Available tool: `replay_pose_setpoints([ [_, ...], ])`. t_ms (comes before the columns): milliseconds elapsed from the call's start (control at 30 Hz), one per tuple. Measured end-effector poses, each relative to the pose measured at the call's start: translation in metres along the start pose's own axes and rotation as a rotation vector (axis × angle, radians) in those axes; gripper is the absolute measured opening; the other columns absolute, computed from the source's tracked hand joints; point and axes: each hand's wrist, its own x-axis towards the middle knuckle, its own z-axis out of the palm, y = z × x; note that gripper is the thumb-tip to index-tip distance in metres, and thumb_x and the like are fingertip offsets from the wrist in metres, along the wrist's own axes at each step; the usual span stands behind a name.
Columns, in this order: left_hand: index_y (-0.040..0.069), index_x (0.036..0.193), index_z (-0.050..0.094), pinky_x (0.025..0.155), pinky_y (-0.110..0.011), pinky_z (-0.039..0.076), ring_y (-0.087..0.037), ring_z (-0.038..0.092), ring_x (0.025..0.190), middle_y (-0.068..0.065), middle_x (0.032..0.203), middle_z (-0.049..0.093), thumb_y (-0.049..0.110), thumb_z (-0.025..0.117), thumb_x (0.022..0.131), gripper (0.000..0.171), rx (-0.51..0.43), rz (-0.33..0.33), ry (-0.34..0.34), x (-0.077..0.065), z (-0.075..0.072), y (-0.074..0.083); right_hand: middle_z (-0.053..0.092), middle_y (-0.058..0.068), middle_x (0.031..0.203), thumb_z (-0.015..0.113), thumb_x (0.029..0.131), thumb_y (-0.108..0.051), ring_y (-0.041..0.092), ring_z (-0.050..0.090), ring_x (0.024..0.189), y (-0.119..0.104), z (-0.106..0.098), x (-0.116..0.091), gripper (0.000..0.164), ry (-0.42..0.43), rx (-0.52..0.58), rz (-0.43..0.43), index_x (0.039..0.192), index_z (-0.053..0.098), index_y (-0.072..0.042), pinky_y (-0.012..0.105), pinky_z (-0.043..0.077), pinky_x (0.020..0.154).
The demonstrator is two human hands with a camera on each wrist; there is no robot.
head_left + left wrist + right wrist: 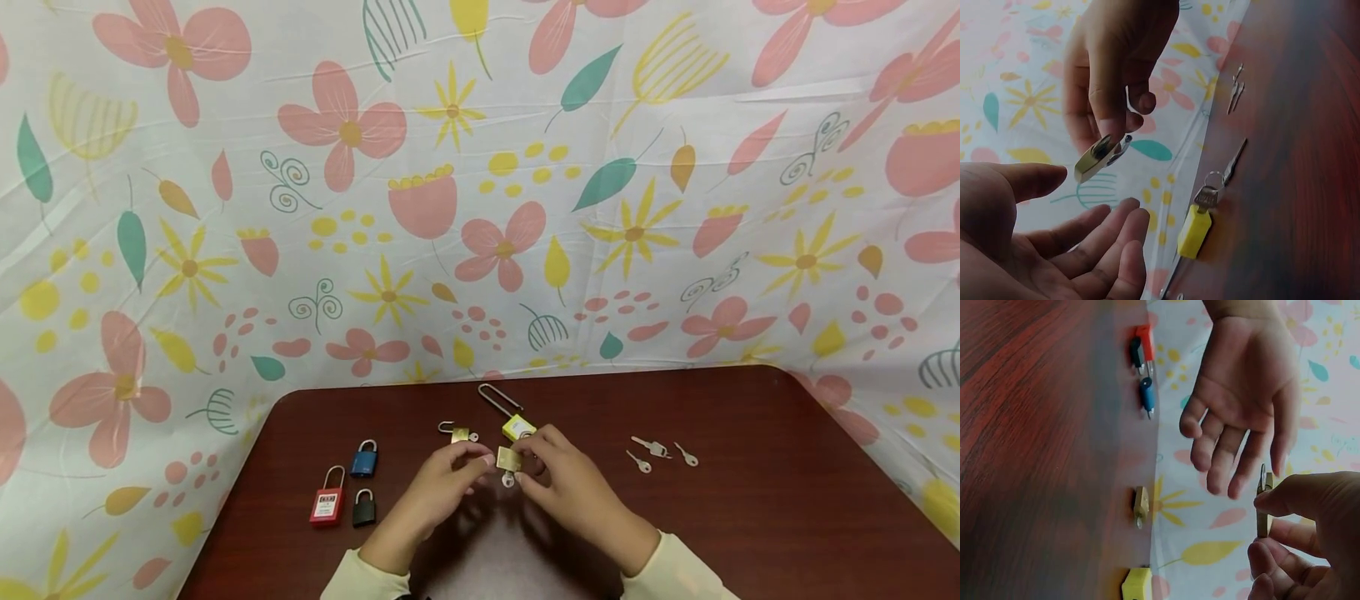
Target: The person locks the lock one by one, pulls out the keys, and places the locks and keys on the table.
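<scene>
A small brass padlock [508,457] is pinched between the thumb and fingers of my right hand [566,479], held above the table. A key [508,480] hangs at its lower edge in the head view. Just to the left, my left hand [442,487] has its palm turned toward the padlock, fingers loosely spread. The left wrist view shows a gap between these fingers and the padlock [1092,159]. Behind the hands lie another brass padlock [460,435] with a key and a yellow padlock [518,427] with a long shackle, partly hidden by my right hand.
On the left of the dark wooden table [735,533] are a blue padlock [364,462], a red padlock [327,507] and a black padlock [363,511]. Several loose keys [654,448] lie toward the right. A flowered cloth [480,208] hangs behind the table's far edge.
</scene>
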Motion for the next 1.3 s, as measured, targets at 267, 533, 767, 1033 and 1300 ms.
replay_pose_setpoints([
  [267,0.005,0.104,0.065,0.071,-0.046,0.051,-0.025,0.061,0.083,-0.005,0.092,0.065,0.022,0.06,0.093,0.021,-0.009,0.017,-0.022,0.005,0.01,0.001,0.05,-0.005,0.096,0.073,0.078,-0.013,0.008,0.057,0.076,-0.006,0.001,0.0,0.03,0.03,-0.063,-0.034,0.106,0.062,-0.016,0.023,0.049,0.063],
  [533,0.003,0.099,0.066,0.067,-0.036,0.051,-0.017,0.059,0.074,-0.005,0.087,0.065,0.015,0.061,0.091,0.015,-0.068,0.019,-0.011,0.006,0.015,-0.001,0.049,-0.008,0.098,0.072,0.077,-0.015,0.006,0.056,0.077,-0.005,0.007,0.001,0.03,0.041,-0.104,-0.046,0.105,0.062,-0.018,0.023,0.049,0.063],
  [767,0.0,0.095,0.065,0.066,-0.038,0.05,-0.014,0.058,0.07,-0.008,0.082,0.066,0.009,0.064,0.088,0.012,-0.096,0.009,0.023,0.008,0.021,-0.003,0.049,-0.009,0.097,0.072,0.077,-0.015,0.002,0.046,0.072,-0.005,0.008,0.002,0.029,0.036,-0.153,-0.063,0.105,0.062,-0.018,0.022,0.044,0.059],
  [1033,-0.007,0.094,0.062,0.062,-0.035,0.05,-0.018,0.058,0.069,-0.013,0.08,0.066,0.004,0.062,0.087,0.013,-0.103,0.019,0.052,-0.004,0.023,0.024,0.048,-0.009,0.097,0.074,0.077,-0.016,0.002,0.046,0.073,-0.003,0.006,0.005,0.029,0.023,-0.165,-0.091,0.104,0.063,-0.016,0.022,0.045,0.06],
  [1300,0.003,0.093,0.066,0.064,-0.039,0.05,-0.015,0.057,0.069,-0.006,0.079,0.066,0.014,0.067,0.087,0.013,-0.104,-0.012,0.078,0.009,0.023,-0.003,0.051,-0.005,0.098,0.076,0.079,-0.018,0.007,0.053,0.076,-0.003,0.003,0.009,0.029,-0.001,-0.13,-0.074,0.105,0.064,-0.014,0.026,0.048,0.064],
])
